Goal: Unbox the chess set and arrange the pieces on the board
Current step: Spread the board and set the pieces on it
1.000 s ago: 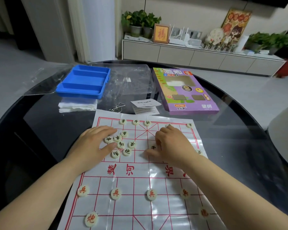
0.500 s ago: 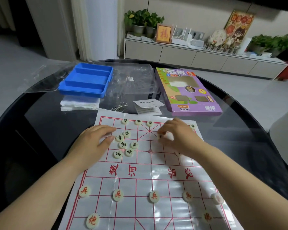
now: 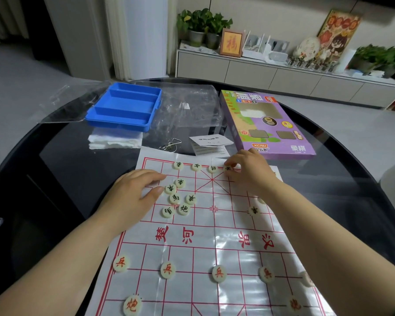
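Board [image 3: 214, 236] lies on the surface [image 3: 78, 169], nearest the wearer. Behind it, left to right: tray [image 3: 126, 106] (resting on folded padding [image 3: 114, 140]), plastic bag [image 3: 187, 106], leaflet [image 3: 210, 143], box [image 3: 267, 124]. Loose pieces [image 3: 178, 197] cluster on the board's far left quarter.

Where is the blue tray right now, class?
In the head view, the blue tray sits far left on the table, beyond the board, atop white tissue, beside the clear plastic bag.

Home living room: sideboard [image 3: 283, 76], houseplants [image 3: 203, 21]
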A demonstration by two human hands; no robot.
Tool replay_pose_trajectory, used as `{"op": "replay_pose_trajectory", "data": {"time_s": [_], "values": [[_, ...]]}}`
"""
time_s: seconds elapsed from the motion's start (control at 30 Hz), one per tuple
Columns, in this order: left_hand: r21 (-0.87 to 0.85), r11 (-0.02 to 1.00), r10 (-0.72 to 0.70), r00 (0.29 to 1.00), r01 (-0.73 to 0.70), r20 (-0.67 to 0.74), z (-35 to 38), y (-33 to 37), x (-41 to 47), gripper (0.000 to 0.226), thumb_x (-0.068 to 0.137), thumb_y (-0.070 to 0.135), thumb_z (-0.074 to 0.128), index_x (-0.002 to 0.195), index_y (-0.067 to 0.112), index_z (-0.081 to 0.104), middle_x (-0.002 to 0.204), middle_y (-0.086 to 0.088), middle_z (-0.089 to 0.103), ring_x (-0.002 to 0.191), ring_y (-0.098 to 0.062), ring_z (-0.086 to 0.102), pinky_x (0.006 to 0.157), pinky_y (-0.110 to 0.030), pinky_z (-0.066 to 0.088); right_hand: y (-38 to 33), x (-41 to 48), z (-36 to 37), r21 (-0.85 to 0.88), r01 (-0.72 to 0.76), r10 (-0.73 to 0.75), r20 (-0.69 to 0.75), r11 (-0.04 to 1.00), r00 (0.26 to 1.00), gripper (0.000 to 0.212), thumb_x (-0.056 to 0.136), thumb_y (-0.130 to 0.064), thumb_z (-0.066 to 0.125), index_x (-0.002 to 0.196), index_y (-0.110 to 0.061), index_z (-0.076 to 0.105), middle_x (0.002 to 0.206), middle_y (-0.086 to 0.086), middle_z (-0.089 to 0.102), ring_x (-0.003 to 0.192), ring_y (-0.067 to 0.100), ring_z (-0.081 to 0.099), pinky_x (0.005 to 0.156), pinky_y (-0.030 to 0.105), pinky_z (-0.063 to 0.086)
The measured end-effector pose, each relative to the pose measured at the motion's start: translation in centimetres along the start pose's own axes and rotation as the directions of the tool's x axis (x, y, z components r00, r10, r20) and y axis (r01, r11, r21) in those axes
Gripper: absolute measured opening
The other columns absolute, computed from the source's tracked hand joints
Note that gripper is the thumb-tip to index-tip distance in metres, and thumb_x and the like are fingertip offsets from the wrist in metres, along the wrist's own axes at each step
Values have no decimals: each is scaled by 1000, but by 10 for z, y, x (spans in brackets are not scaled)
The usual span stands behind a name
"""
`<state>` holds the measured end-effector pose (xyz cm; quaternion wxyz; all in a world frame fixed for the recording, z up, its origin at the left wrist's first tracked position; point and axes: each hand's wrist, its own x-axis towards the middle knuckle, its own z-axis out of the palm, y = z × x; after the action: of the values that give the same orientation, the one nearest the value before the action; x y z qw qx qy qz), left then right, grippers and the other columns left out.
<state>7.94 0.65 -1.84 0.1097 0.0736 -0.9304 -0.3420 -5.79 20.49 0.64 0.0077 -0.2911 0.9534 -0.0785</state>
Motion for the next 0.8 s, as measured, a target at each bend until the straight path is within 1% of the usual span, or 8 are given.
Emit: {"op": "replay_pose_trajectory", "data": {"time_s": [0.1, 0.17, 0.23, 0.33, 0.4, 0.53, 0.6, 0.8], "values": [[11, 1000, 6, 1000, -6, -2, 0, 0, 0, 33, 89, 21, 52, 122, 19, 55, 108, 17, 45, 103, 0, 38, 91, -16, 27, -1, -2, -1, 27, -14, 15, -4, 1000, 1000, 36, 87, -25, 56, 122, -16, 56, 119, 5, 57, 111, 26, 40, 85, 27, 30], [22, 1000, 16, 1000, -16, 4, 0, 1, 0, 33, 88, 22, 54, 121, 19, 55, 107, 18, 44, 103, 1, 37, 92, -15, 25, -6, -7, -2, 55, -2, 6, -66, 998, 998, 37, 87, -24, 57, 123, -15, 55, 118, 5, 57, 109, 25, 41, 83, 25, 28], [31, 999, 27, 1000, -27, 16, 0, 1, -1, 33, 87, 22, 55, 121, 20, 56, 107, 19, 44, 106, 0, 37, 95, -15, 23, -17, -15, -3, 98, 46, -35, -103, 994, 994, 35, 86, -21, 58, 121, -14, 56, 117, 5, 58, 109, 24, 43, 83, 24, 27], [43, 999, 25, 999, -26, 24, -1, 1, -4, 34, 87, 23, 55, 121, 24, 54, 108, 21, 42, 106, 2, 33, 96, -16, 21, -38, -25, 1, 149, 159, -159, -13, 976, 987, 33, 86, -16, 56, 118, -14, 58, 119, 6, 58, 112, 24, 45, 90, 26, 31], [43, 999, 17, 1000, -18, 11, -2, 1, -5, 35, 86, 22, 57, 121, 24, 54, 106, 21, 43, 104, 2, 34, 95, -16, 23, -53, -27, 7, 150, 200, -210, 49, 968, 977, 32, 87, -17, 54, 119, -15, 58, 121, 6, 57, 112, 23, 45, 88, 26, 31], [25, 1000, -2, 1000, 2, -6, -4, 2, -6, 37, 82, 18, 62, 118, 23, 57, 98, 19, 47, 102, -4, 43, 94, -18, 28, -71, -18, 10, 231, 146, -162, 52, 962, 985, 34, 88, -22, 54, 122, -14, 55, 118, 7, 57, 111, 23, 45, 87, 25, 32], [20, 1000, 6, 1000, -6, -5, -4, 2, -6, 37, 82, 17, 63, 118, 23, 57, 97, 18, 48, 101, -4, 43, 95, -18, 28, -75, -13, 10, 253, 127, -149, 69, 959, 986, 34, 88, -20, 54, 122, -14, 55, 118, 7, 57, 113, 23, 45, 88, 24, 33], [1, 1000, 0, 1000, 0, -27, -4, 1, -4, 38, 84, 16, 60, 121, 23, 55, 93, 20, 47, 99, -3, 40, 93, -17, 25, -80, -8, 13, 196, 125, -145, 93, 973, 985, 31, 87, -19, 56, 117, -14, 59, 117, 8, 55, 113, 24, 45, 86, 26, 35]]}}
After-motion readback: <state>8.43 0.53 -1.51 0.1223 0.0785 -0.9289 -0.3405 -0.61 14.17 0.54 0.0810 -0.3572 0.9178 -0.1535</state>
